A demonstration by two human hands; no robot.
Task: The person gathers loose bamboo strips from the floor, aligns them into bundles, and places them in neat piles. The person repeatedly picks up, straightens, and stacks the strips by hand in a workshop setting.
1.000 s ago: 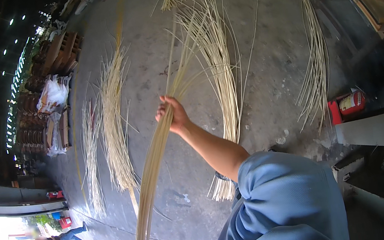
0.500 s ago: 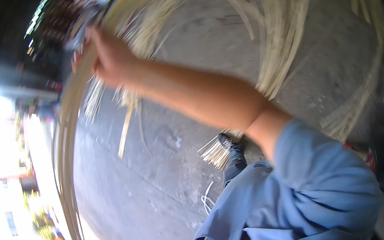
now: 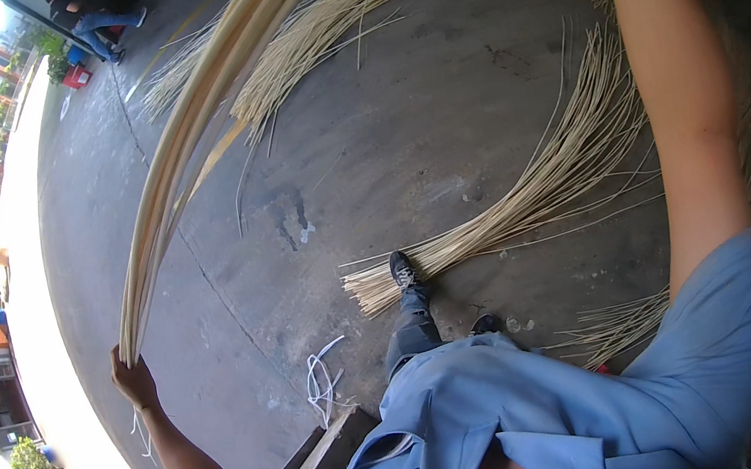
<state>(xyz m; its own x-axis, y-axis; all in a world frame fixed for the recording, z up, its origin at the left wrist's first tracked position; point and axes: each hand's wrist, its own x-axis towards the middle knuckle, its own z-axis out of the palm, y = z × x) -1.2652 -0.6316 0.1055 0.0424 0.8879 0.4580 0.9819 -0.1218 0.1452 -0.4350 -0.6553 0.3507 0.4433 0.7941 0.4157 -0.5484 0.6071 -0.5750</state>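
Observation:
My left hand (image 3: 134,382) is closed round one end of a bundle of long, pale cane strips (image 3: 220,77). The bundle bows upward and to the right until it leaves the picture at the top. My right arm (image 3: 678,84) stretches up along the right side; its hand lies beyond the upper edge, so what it holds is hidden. Below, my shoe (image 3: 404,269) rests on the gathered end of another cane bundle (image 3: 529,204), which fans out across the floor toward the right.
More loose canes (image 3: 339,17) are spread over the concrete floor (image 3: 229,249) at the far side. A smaller bunch (image 3: 624,324) lies near my right side. White cord (image 3: 321,383) sits by a wooden edge (image 3: 328,456). Another person (image 3: 97,23) is at the far left.
My right arm has swung from the upper left to the right, its hand leaving the picture. My left hand, barely showing at the lower edge before, is now plainly visible. The whole view has turned.

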